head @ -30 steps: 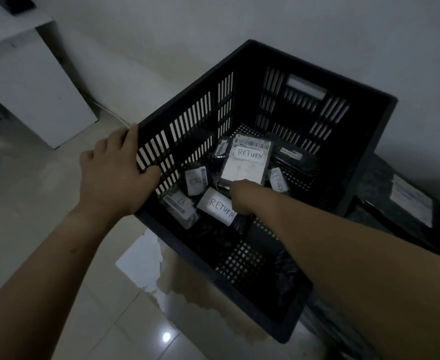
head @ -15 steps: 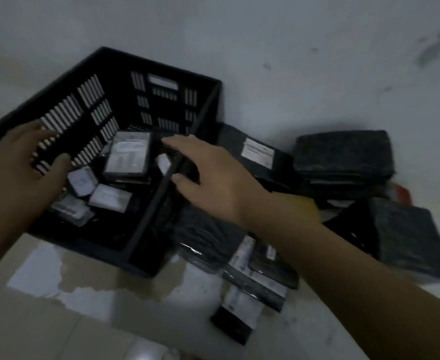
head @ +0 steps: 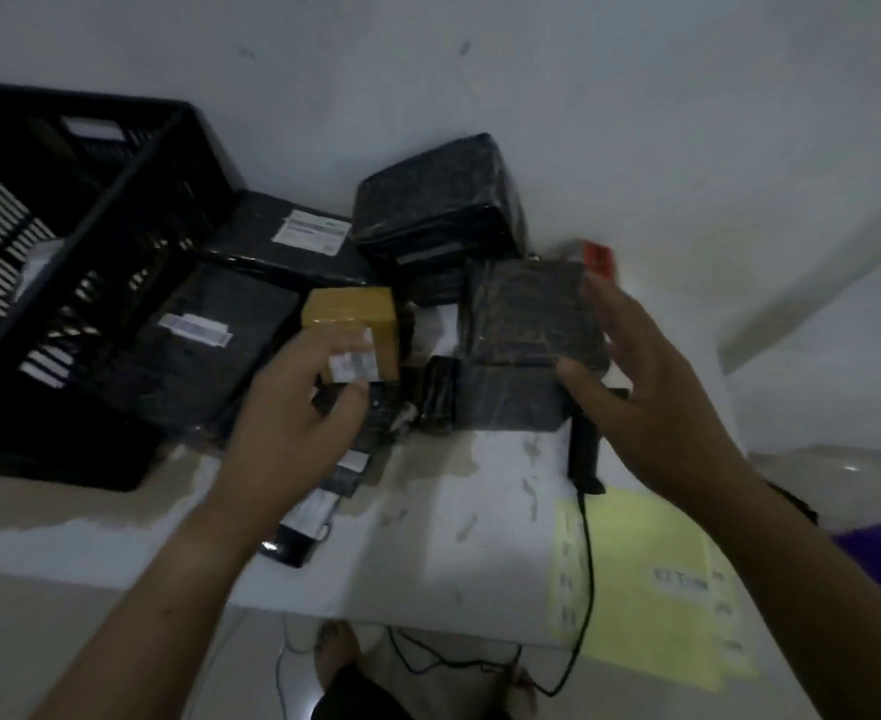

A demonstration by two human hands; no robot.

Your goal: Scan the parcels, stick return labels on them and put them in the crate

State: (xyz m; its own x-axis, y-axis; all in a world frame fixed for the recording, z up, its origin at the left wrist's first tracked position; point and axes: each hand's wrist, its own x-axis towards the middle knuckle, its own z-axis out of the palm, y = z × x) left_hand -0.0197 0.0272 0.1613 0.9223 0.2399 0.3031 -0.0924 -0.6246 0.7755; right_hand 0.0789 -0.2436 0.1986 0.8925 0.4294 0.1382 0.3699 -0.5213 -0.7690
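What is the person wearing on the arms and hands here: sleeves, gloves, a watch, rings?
Nothing worn shows. The left hand and right hand are gloveless. The left forearm and right forearm are bare down to the frame edge, so no sleeve is in view. No watch or band at either wrist. No rings stand out, though the picture is dim and blurred.

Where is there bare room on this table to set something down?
Bare white tabletop lies between the small black packets and the pale yellow label sheet, plus a strip before the black slatted crate. Behind, black wrapped parcels crowd together.
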